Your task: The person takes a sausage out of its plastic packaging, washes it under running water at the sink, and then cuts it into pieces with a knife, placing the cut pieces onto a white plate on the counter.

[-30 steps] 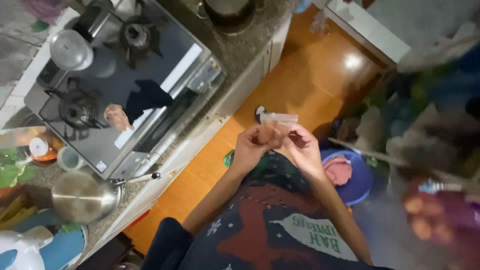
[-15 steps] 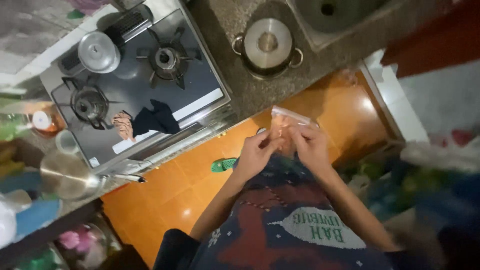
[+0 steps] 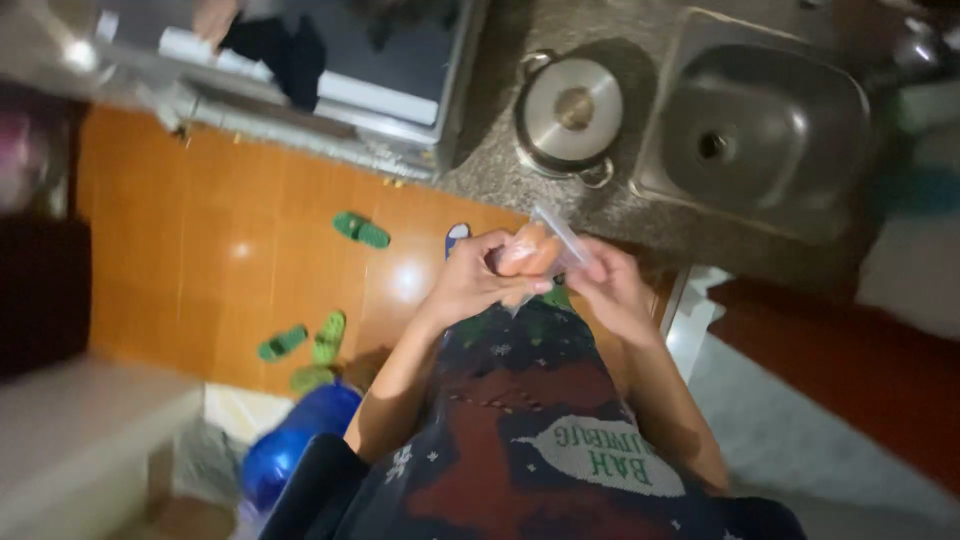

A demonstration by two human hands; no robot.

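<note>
1. I see an orange floor (image 3: 230,250) on the left, with green sandals (image 3: 362,230) scattered over it.
2. A steel sink (image 3: 760,120) sits in the counter (image 3: 640,215) at upper right, a lidded pot (image 3: 572,110) just beside it on the left.
3. My left hand (image 3: 478,280) and right hand (image 3: 612,290) meet in front of my chest, below the counter edge.
4. Between them is a small clear bag (image 3: 535,250) with something orange inside. The left fingers curl round the orange part; the right fingers pinch the clear end.
5. The bag's long axis runs from lower left to upper right, with its clear end pointing up towards the pot.
6. Since half a second ago the view has swung: the stove has slid to the top edge, and the sink now shows in full. The hands remain on the bag.
</note>
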